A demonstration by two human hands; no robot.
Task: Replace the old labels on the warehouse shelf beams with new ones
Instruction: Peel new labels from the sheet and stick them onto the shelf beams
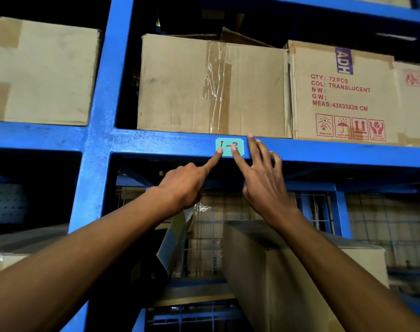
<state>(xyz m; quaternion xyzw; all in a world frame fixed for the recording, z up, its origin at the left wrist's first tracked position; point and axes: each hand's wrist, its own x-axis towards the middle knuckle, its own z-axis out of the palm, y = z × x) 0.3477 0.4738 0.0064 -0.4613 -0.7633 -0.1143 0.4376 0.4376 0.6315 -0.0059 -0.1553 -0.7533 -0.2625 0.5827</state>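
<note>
A small teal label [228, 143] with red handwriting sits on the front face of the blue shelf beam [324, 153]. My left hand [185, 185] points up with its index fingertip pressed on the label's lower left part, the other fingers curled in. My right hand [264, 178] has its fingers spread; one fingertip rests on the label's right half and the others touch the beam beside it. Neither hand holds anything.
A blue upright post [98, 140] stands left of the label. Cardboard boxes [211, 87] rest on the beam above, one printed in red [343, 92]. Below, a tilted carton [276, 271], loose paper sheets [175, 238] and a wire-mesh panel [372, 219] fill the lower bay.
</note>
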